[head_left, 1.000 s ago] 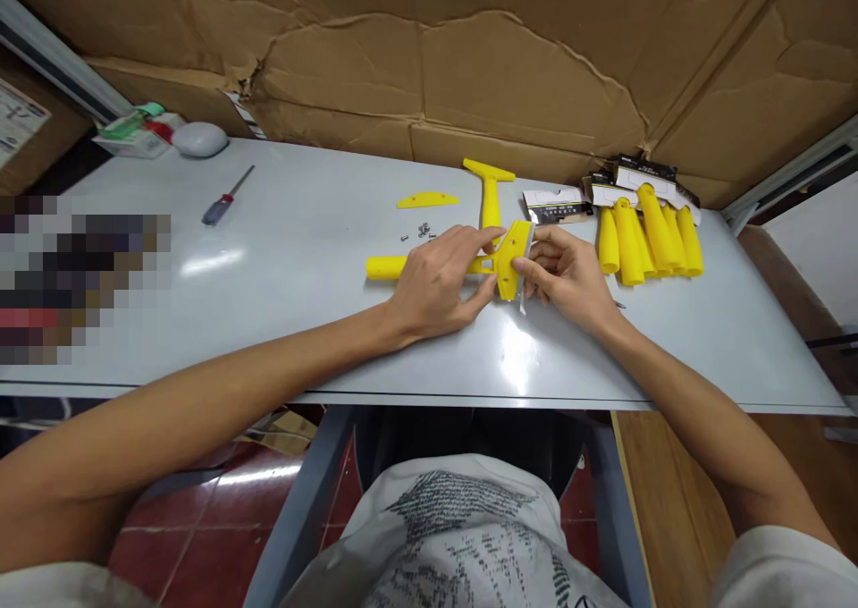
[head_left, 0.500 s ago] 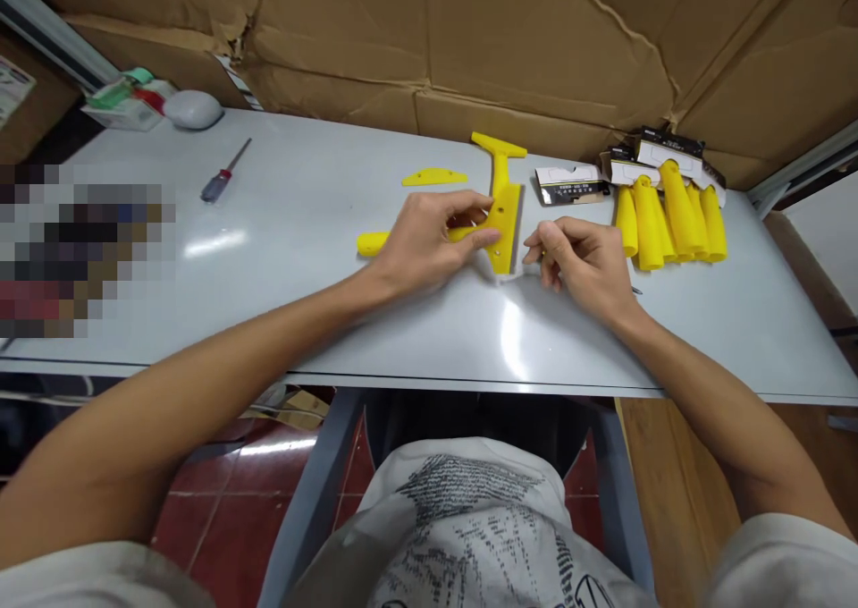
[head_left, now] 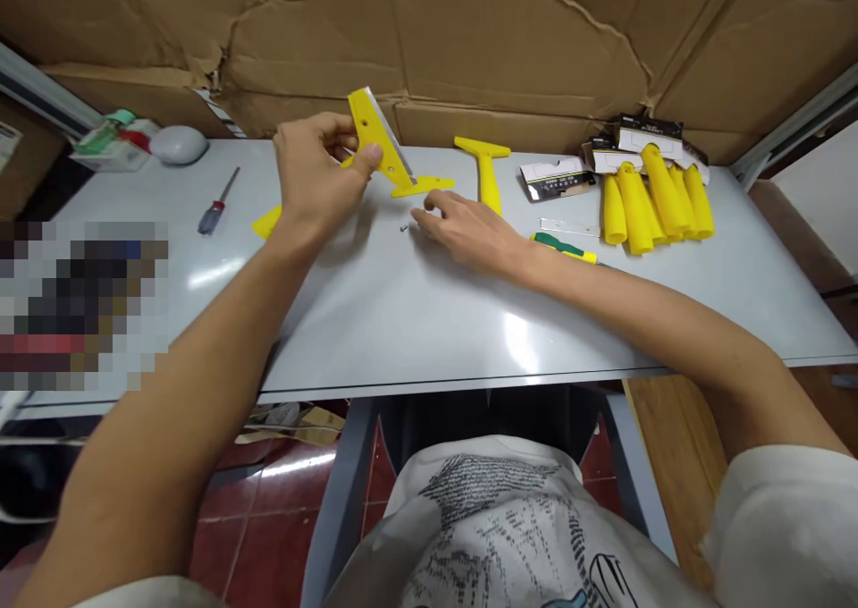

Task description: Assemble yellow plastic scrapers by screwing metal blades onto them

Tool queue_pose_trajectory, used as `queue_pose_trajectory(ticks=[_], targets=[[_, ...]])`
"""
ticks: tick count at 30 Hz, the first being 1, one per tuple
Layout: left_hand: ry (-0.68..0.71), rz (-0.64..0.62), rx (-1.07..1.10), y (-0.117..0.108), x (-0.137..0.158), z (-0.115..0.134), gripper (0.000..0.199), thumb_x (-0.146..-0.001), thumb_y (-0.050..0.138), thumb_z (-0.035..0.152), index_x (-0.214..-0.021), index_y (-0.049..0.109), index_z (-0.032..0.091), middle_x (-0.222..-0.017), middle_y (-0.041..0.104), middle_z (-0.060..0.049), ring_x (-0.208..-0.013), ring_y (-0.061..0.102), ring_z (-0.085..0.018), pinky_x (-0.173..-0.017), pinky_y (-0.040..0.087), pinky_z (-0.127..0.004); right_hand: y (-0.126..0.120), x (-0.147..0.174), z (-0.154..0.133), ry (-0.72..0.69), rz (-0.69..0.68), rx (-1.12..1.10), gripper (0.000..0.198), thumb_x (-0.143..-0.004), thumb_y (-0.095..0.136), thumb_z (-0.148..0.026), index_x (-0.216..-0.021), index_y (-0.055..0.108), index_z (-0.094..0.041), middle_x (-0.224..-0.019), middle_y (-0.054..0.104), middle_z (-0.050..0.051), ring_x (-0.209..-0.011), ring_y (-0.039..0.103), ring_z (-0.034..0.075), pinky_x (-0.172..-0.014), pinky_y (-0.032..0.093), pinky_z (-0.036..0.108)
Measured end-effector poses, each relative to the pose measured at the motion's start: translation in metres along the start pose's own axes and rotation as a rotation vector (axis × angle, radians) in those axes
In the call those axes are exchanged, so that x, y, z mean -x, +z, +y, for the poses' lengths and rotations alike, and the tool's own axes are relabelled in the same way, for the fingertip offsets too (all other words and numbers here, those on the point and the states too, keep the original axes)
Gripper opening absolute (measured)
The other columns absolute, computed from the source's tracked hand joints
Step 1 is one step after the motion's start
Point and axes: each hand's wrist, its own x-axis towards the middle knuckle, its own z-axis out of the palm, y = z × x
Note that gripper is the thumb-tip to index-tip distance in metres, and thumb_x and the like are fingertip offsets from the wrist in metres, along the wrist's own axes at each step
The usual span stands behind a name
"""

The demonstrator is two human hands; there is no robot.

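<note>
My left hand [head_left: 318, 174] is closed around a yellow scraper [head_left: 375, 139], which is lifted and tilted above the table. A metal blade [head_left: 389, 134] runs along the edge of its head, and its handle end shows beyond my wrist. Just behind the head's lower end lies a yellow strip with holes [head_left: 429, 185]. My right hand [head_left: 466, 228] is low over the table, fingers loosely stretched, beside a small screw [head_left: 403, 228]. A green and yellow screwdriver [head_left: 563, 247] lies partly under my right forearm. Behind that hand is a yellow T-shaped handle [head_left: 488, 174].
To the right are several yellow handles [head_left: 660, 201] with black and white cards, a separate card [head_left: 555, 179] and a thin clear strip [head_left: 568, 226]. On the left lie another screwdriver [head_left: 218, 204] and a white rounded object [head_left: 178, 145]. Cardboard [head_left: 502, 45] stands behind the table.
My left hand has raised the scraper and turned it, moving left. My right hand has moved left to beside the screw, uncovering the green and yellow screwdriver. The view has shifted slightly.
</note>
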Motion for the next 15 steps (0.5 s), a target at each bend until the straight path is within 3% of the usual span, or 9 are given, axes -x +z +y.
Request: queue_pose_trajectory(ticks=[3,7,11,15], targets=[[0.071,0.050,-0.102,0.001,0.002,0.004,0.038,-0.084,0.090,0.037,-0.118,0.089,0.020,-0.103,0.083,-0.006,-0.089,0.075,-0.023,-0.095,0.066,-0.045,0.001,-0.017,-0.003,-0.053,-0.024,0.049,0.046,-0.118,0.034,-0.007,-0.141,0.074,-0.007,-0.142,0.070,0.025,-0.134,0.061,0.033,-0.107,0.055,0.047],[0.076,0.025,-0.158,-0.002,0.004,0.013,0.037,-0.086,0.090,0.025,-0.122,0.089,0.020,-0.106,0.083,-0.003,-0.096,0.077,-0.024,-0.101,0.064,-0.046,0.007,-0.002,0.000,-0.065,-0.034,0.045,0.046,-0.115,0.036,-0.002,-0.122,0.080,-0.008,-0.135,0.074,0.023,-0.127,0.062,0.032,-0.102,0.055,0.046],[0.051,-0.004,-0.210,0.000,0.008,0.025,0.038,-0.085,0.093,0.011,-0.122,0.088,0.019,-0.105,0.081,-0.002,-0.097,0.078,-0.025,-0.103,0.063,-0.047,0.013,0.018,0.012,-0.031,0.081,-0.103,0.045,-0.113,0.038,-0.003,-0.123,0.082,-0.010,-0.131,0.076,0.021,-0.121,0.064,0.031,-0.094,0.052,0.044],[0.033,-0.010,-0.241,0.004,0.011,0.031,0.038,-0.086,0.094,0.010,-0.122,0.087,0.020,-0.106,0.082,-0.002,-0.096,0.078,-0.025,-0.100,0.064,-0.045,0.011,0.026,0.029,0.019,0.259,-0.359,0.040,-0.109,0.046,-0.008,-0.117,0.085,-0.013,-0.118,0.079,0.015,-0.109,0.069,0.027,-0.096,0.052,0.042]])
